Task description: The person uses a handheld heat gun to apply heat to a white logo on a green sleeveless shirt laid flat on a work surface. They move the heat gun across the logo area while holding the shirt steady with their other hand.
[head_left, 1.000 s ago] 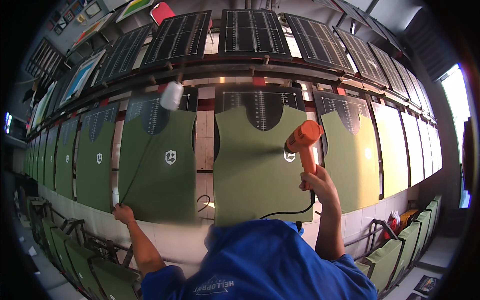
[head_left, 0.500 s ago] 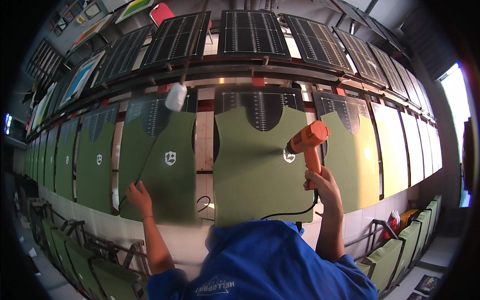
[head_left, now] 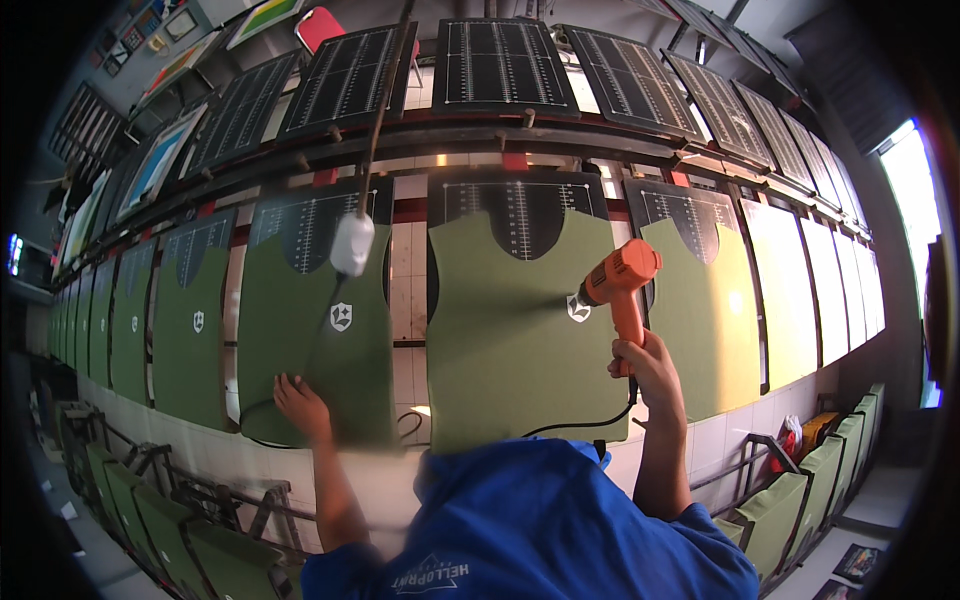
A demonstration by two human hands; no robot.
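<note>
One orange heat gun [head_left: 625,280] is doing the work right now, and we're gripping it in our right hand [head_left: 645,367], fingers wrapped snugly around the handle. We're aiming its nozzle at the white shield emblem [head_left: 575,312] on the middle olive-green shirt panel [head_left: 510,360], so the emblem is sitting up and to the left of that hand, with the nozzle right by it. Can't tell from this angle if they're touching.

As for progress, we're guessing the printing is already done here: the left olive-green shirt panel [head_left: 270,335] is showing its own white shield [head_left: 341,317], and panels farther down that side are carrying them too. The right-hand shirt panel [head_left: 690,330] is showing a pale mark under the yellow light. We're presumably only partway through heating this middle emblem; which others are heated or waiting, we aren't able to tell.

Our left hand [head_left: 302,408] is hovering over or resting on the lower part of the left panel, fingers slightly spread. A white power block [head_left: 353,245] is hanging above it, but whether we're pinching its dark cord isn't showing clearly.
</note>
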